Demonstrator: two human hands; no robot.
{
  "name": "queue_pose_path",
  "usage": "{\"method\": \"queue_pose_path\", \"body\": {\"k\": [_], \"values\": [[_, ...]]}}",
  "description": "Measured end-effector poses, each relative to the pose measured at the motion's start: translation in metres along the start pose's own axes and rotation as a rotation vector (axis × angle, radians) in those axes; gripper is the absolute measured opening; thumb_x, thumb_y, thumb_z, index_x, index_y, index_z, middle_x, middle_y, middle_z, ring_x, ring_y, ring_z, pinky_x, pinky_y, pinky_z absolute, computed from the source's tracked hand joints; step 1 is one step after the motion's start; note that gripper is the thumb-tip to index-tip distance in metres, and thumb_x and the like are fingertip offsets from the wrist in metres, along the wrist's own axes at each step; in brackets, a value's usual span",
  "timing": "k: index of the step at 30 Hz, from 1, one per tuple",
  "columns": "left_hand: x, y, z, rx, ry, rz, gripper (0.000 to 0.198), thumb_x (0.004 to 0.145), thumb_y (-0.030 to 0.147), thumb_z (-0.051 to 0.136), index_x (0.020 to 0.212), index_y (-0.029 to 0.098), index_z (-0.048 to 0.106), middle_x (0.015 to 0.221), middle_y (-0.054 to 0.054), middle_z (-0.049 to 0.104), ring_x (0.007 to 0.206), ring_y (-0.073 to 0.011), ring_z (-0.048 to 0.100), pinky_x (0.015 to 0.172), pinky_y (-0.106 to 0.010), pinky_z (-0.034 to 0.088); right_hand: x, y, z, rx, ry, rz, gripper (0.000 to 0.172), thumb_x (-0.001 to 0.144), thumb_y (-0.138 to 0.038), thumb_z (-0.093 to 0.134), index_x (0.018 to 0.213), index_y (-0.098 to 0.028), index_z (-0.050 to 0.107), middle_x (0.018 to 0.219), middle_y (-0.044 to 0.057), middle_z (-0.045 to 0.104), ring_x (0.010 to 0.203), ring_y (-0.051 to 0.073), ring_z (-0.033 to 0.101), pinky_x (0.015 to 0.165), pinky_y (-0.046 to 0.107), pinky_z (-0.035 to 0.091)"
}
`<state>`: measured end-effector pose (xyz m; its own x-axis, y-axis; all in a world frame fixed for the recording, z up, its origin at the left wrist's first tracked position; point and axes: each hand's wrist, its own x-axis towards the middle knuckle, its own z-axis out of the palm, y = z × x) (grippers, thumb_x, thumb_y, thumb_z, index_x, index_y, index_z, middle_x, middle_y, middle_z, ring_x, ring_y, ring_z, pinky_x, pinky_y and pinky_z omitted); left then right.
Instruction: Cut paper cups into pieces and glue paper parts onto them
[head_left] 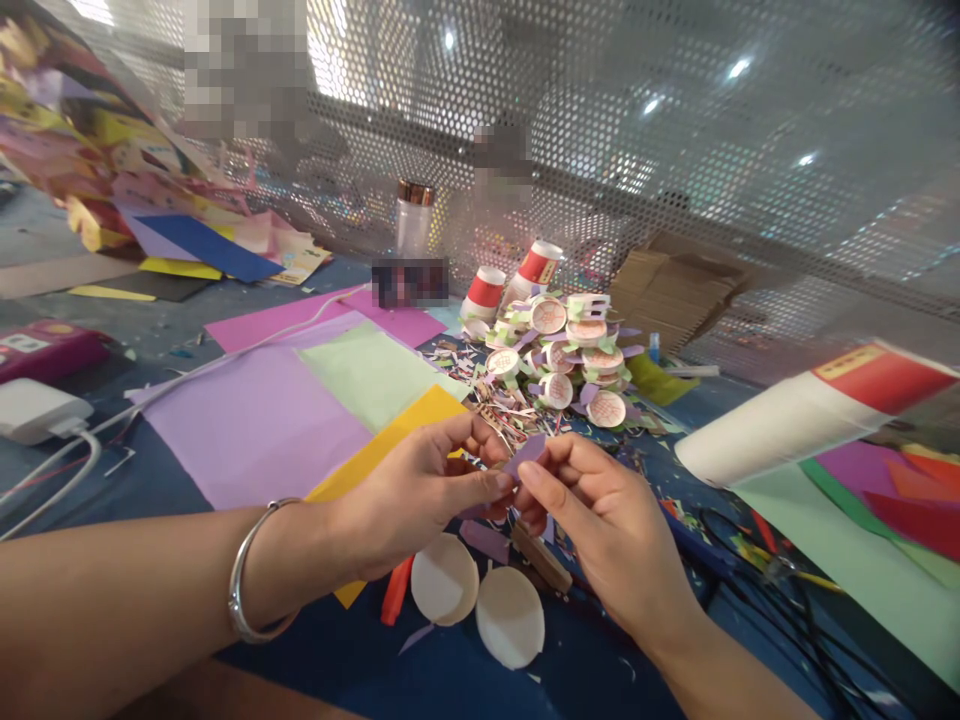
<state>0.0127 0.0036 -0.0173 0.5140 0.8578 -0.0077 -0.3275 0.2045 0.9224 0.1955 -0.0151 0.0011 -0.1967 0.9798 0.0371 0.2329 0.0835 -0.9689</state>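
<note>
A small strip of purple paper (525, 456) is pinched between my two hands above the blue table. My left hand (435, 475), with a silver bangle on its wrist, grips the strip's near left end between thumb and fingers. The thumb and fingers of my right hand (592, 505) close on its other side. Just below lie two pale round paper discs (444, 580), side by side. More purple paper pieces (484, 541), a brown strip (541, 560) and an orange-red object (397, 590) lie around them.
Behind my hands, small round cup-bottom pieces (555, 390) are heaped among paper scraps, with red-and-white paper cups (540, 265) beyond. A long cup stack (787, 420) lies right, near black cables (810, 620). Coloured sheets (255, 420) and a white charger (41, 410) lie left.
</note>
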Motion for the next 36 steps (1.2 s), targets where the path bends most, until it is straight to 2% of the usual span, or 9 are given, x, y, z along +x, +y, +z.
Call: {"method": "queue_pose_path", "body": {"k": [3, 7, 10, 16, 21, 26, 29, 31, 36], "values": [[0.000, 0.003, -0.002, 0.258, 0.051, 0.095, 0.014, 0.090, 0.025, 0.066, 0.090, 0.018, 0.055, 0.080, 0.000, 0.060, 0.073, -0.0116, 0.058, 0.068, -0.027, 0.045, -0.001, 0.000, -0.002, 0.001, 0.034, -0.016, 0.023, 0.092, -0.044, 0.068, 0.090, -0.021, 0.063, 0.071, -0.002, 0.070, 0.063, 0.009, 0.064, 0.059, 0.018, 0.053], [0.000, 0.010, -0.009, 0.764, 0.138, 0.490, 0.007, 0.090, 0.011, 0.061, 0.088, 0.017, 0.063, 0.095, -0.003, 0.057, 0.090, -0.0139, 0.058, 0.080, -0.029, 0.050, -0.002, 0.003, -0.006, 0.106, 0.059, -0.062, 0.022, 0.095, -0.044, 0.065, 0.098, -0.022, 0.066, 0.073, -0.002, 0.069, 0.065, 0.010, 0.063, 0.061, 0.020, 0.053], [-0.001, 0.013, -0.012, 0.962, 0.081, 0.735, 0.016, 0.091, 0.004, 0.057, 0.096, 0.017, 0.065, 0.101, -0.005, 0.057, 0.098, -0.0138, 0.057, 0.087, -0.028, 0.050, -0.002, 0.004, -0.008, 0.202, 0.039, -0.062, 0.021, 0.097, -0.043, 0.061, 0.100, -0.023, 0.067, 0.073, -0.001, 0.067, 0.065, 0.011, 0.061, 0.061, 0.022, 0.051], [-0.002, 0.013, -0.014, 1.151, 0.059, 0.893, 0.023, 0.090, -0.001, 0.054, 0.099, 0.019, 0.064, 0.107, -0.006, 0.057, 0.098, -0.0145, 0.059, 0.084, -0.028, 0.052, -0.004, -0.001, -0.006, 0.362, 0.014, -0.020, 0.017, 0.096, -0.038, 0.063, 0.098, -0.022, 0.069, 0.069, -0.001, 0.067, 0.062, 0.011, 0.061, 0.056, 0.020, 0.051], [-0.002, 0.016, -0.015, 1.215, 0.047, 0.896, 0.025, 0.090, 0.000, 0.054, 0.101, 0.020, 0.063, 0.106, -0.007, 0.057, 0.101, -0.0180, 0.059, 0.086, -0.033, 0.052, -0.005, -0.003, -0.009, 0.367, -0.005, 0.001, 0.009, 0.094, -0.030, 0.066, 0.095, -0.022, 0.070, 0.074, 0.000, 0.069, 0.066, 0.011, 0.063, 0.060, 0.020, 0.052], [-0.001, 0.019, -0.016, 1.168, 0.045, 0.898, 0.022, 0.089, 0.000, 0.059, 0.099, 0.020, 0.062, 0.108, -0.007, 0.055, 0.104, -0.0161, 0.059, 0.092, -0.030, 0.051, -0.008, 0.000, -0.014, 0.283, 0.017, -0.016, 0.006, 0.094, -0.028, 0.067, 0.095, -0.022, 0.069, 0.075, -0.001, 0.069, 0.067, 0.010, 0.063, 0.061, 0.020, 0.052], [0.001, 0.018, -0.016, 1.093, 0.121, 0.867, 0.030, 0.084, 0.001, 0.065, 0.106, 0.020, 0.058, 0.113, -0.007, 0.054, 0.110, -0.0177, 0.057, 0.098, -0.032, 0.049, -0.008, 0.002, -0.017, 0.233, 0.031, -0.028, 0.006, 0.094, -0.028, 0.068, 0.096, -0.023, 0.069, 0.076, -0.001, 0.070, 0.068, 0.011, 0.064, 0.061, 0.019, 0.052], [0.003, 0.016, -0.017, 0.993, 0.152, 0.786, 0.041, 0.080, 0.004, 0.070, 0.115, 0.021, 0.054, 0.117, -0.008, 0.054, 0.115, -0.0202, 0.054, 0.101, -0.036, 0.048, -0.007, 0.004, -0.018, 0.198, 0.048, -0.042, 0.007, 0.094, -0.029, 0.068, 0.096, -0.023, 0.069, 0.078, 0.000, 0.071, 0.071, 0.011, 0.066, 0.062, 0.019, 0.054], [0.008, 0.014, -0.024, 0.561, 0.006, 0.436, 0.044, 0.083, 0.016, 0.075, 0.119, 0.020, 0.049, 0.117, -0.007, 0.055, 0.108, -0.0176, 0.059, 0.094, -0.033, 0.053, -0.004, 0.004, -0.022, 0.122, 0.051, -0.060, 0.009, 0.094, -0.031, 0.067, 0.095, -0.022, 0.068, 0.076, 0.000, 0.072, 0.068, 0.010, 0.066, 0.062, 0.018, 0.054]]}}
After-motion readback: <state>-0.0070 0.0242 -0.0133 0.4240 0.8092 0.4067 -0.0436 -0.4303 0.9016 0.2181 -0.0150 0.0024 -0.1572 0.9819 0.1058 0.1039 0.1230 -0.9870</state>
